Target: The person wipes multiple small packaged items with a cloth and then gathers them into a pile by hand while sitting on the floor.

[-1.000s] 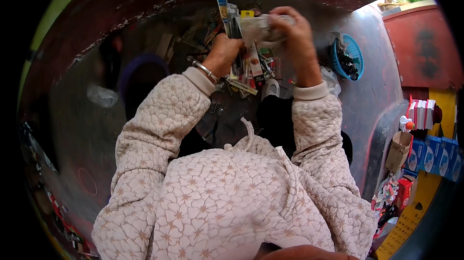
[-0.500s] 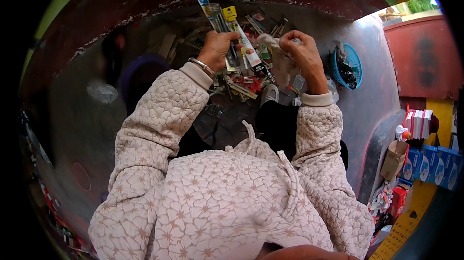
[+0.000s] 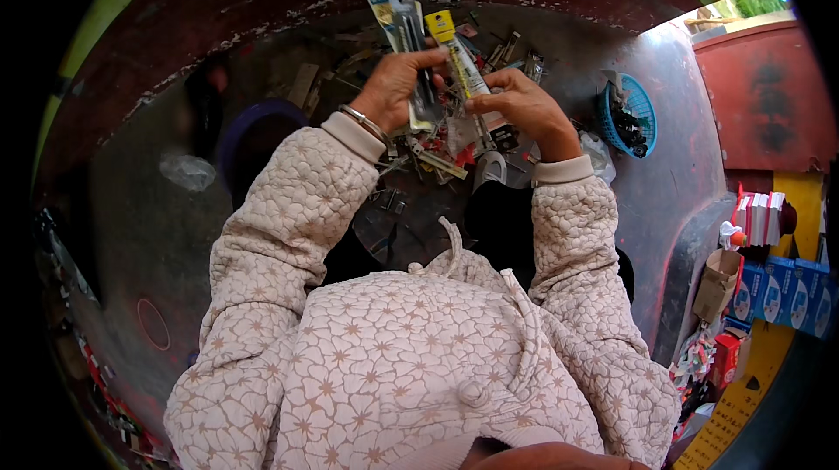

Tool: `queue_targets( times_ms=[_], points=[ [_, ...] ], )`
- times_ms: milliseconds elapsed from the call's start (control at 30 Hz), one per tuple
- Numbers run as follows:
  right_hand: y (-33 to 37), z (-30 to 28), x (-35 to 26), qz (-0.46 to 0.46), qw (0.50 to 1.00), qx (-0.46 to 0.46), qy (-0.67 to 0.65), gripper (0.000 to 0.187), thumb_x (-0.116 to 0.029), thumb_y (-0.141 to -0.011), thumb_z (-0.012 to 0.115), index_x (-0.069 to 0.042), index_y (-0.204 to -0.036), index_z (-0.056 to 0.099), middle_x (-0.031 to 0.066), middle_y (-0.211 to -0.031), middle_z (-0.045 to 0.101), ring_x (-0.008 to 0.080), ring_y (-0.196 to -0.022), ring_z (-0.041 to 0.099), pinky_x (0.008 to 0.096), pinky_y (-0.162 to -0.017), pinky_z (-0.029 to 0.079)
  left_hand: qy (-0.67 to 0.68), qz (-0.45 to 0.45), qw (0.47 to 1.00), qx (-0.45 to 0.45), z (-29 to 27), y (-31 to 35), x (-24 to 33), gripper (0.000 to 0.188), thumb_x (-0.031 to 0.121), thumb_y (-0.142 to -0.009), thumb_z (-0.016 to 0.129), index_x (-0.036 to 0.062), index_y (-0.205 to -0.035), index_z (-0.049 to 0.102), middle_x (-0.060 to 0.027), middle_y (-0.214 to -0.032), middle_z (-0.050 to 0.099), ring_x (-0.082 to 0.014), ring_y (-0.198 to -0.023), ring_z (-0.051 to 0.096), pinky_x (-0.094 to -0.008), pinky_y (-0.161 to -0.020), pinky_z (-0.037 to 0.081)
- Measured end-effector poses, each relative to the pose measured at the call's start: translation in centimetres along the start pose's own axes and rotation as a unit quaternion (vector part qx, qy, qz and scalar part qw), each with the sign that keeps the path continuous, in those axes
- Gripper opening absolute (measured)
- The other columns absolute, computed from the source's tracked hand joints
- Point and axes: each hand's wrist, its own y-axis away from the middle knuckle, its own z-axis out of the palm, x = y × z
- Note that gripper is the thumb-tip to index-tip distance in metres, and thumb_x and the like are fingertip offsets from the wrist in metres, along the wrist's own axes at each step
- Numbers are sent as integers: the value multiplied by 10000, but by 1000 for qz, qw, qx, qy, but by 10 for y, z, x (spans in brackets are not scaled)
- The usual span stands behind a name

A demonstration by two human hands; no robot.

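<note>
My left hand point(image 3: 391, 85) is closed round a few slim flat packets. One packet point(image 3: 379, 3) has a blue top, and a clear packet point(image 3: 407, 26) beside it shows dark, pen-like sticks inside. Just right of these stands a slim white packet with a yellow top point(image 3: 444, 27); the fingers of my right hand point(image 3: 524, 110) pinch its lower part, and my left thumb reaches its edge. Below both hands spreads a pile of mixed small items point(image 3: 437, 160) on the floor, partly hidden by hands and packets.
A blue mesh basket point(image 3: 645, 107) with dark pieces stands at the right, a clear plastic bag point(image 3: 598, 155) near it. On the left are a dark purple tub point(image 3: 229, 139) and a crumpled clear bag point(image 3: 187, 171). Blue boxes point(image 3: 778, 293) and a cardboard box point(image 3: 717, 282) line the far right.
My right hand has let go of a crumpled whitish piece, moved left and taken hold of the yellow-topped packet. That packet has shifted slightly right; my left hand keeps its packets.
</note>
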Motion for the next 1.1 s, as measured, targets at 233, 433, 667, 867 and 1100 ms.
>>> queue_targets(
  times_ms=[233,433,667,867,1100],
  points=[
    [12,4,-16,0,999,-30,-34,408,-211,-661,744,29,-949,583,54,-811,612,110,-724,564,238,-685,435,-201,89,975,14,9,12,3,138,159,-814,621,41,-884,610,-12,-739,592,-59,-545,477,-189,-491,426],
    [1,-9,8,-35,992,-83,-88,238,-231,-746,656,0,-798,633,11,-703,609,61,-611,537,195,-579,414,-117,40,992,10,2,0,8,124,143,-816,602,49,-897,598,-19,-751,610,-78,-594,554,-171,-452,434],
    [0,-12,12,-52,992,-114,-33,262,-255,-740,656,-1,-799,636,11,-665,591,60,-540,496,179,-502,367,-121,50,991,33,4,3,6,162,184,-824,605,41,-899,594,-38,-767,626,-99,-587,581,-185,-424,446],
    [8,-23,-1,-50,996,60,36,317,-306,-786,630,-6,-888,626,25,-731,596,74,-574,511,193,-494,411,-169,114,973,108,-1,-3,4,161,166,-820,614,8,-846,609,-44,-742,621,-97,-562,557,-209,-473,459],
    [7,-2,-28,-218,948,226,-45,261,-270,-809,592,-16,-866,587,67,-705,594,122,-608,574,242,-522,459,-336,217,903,158,-7,-20,-17,191,153,-822,599,-34,-862,606,-50,-757,603,-128,-670,591,-264,-507,474]
  ],
)
